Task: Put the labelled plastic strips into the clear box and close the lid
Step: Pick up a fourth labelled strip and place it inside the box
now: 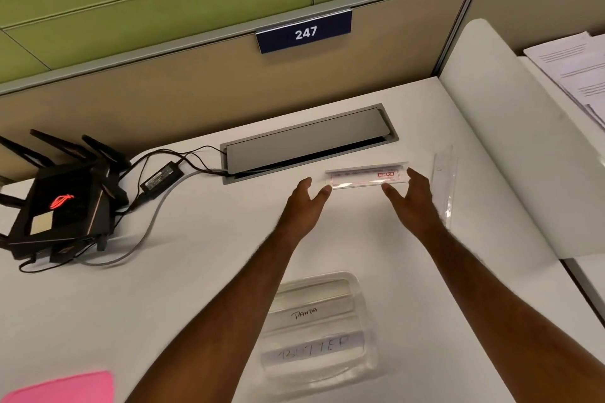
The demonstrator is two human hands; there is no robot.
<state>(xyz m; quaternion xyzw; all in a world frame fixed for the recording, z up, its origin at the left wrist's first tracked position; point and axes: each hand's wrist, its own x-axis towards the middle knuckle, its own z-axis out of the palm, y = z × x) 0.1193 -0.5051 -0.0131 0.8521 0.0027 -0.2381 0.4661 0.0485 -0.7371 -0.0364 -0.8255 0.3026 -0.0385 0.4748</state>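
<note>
At the far side of the white desk [196, 271], just short of the grey cable hatch [307, 141]: reaching out with fingertips [326, 190] spread and straight, curled round nothing. Bracketing the red-labelled strip [363, 177] end to end, with the left hand [306, 198] at its left end and the right hand [411, 195] at its right, thumb low by the near edge. Cannot tell whether actually on the plastic or only just beside it.

Flat on the desk for now, then, and well apart from the clear box [317, 324] down between the forearms. Inside that, other strips already, one marked PANDA and one blurred. Cannot tell whether lidded. Just beside the right wrist, a long clear plastic piece [445, 186], perhaps a lid or sleeve. Further left, a black router [62, 206] with its power brick [162, 177] and trailing cables.

Likely troubles from here:
- Pushing instead of lifting. Thin, slick and flat on a smooth top, so apt to skate away from the fingers toward the open slot of the hatch and drop in.
- Squeezing from both ends, bowing the strip until it springs free.
- Brushing the clear piece with the right wrist and sliding it away.
</note>
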